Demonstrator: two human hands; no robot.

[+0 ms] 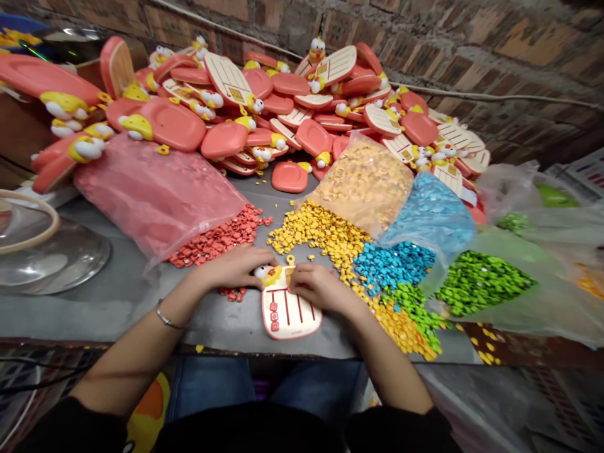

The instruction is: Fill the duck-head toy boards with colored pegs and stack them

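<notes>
Left grip (pixel 260 272) and right grip (pixel 293 282) against duck-headed board (pixel 293 318)

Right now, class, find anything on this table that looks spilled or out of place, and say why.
A few stray yellow pieces lie beyond the right end of the grey sheet, apart from the yellow-orange heap, as if spilled.

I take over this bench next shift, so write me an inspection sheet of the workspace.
Surface: grey tabletop, partly covered.
Job's things: duck-headed board with red pieces in its leftmost column; loose red heap, yellow heap, blue heap, green heap, orange heap.
Clutter: piled boards behind; clear domed item at left.
Grip: left hand touches the duck head, right hand the board; closure unclear.
Cables: pale cable along the wall; dark cables lower left.
Surroundings: brick wall.
</notes>
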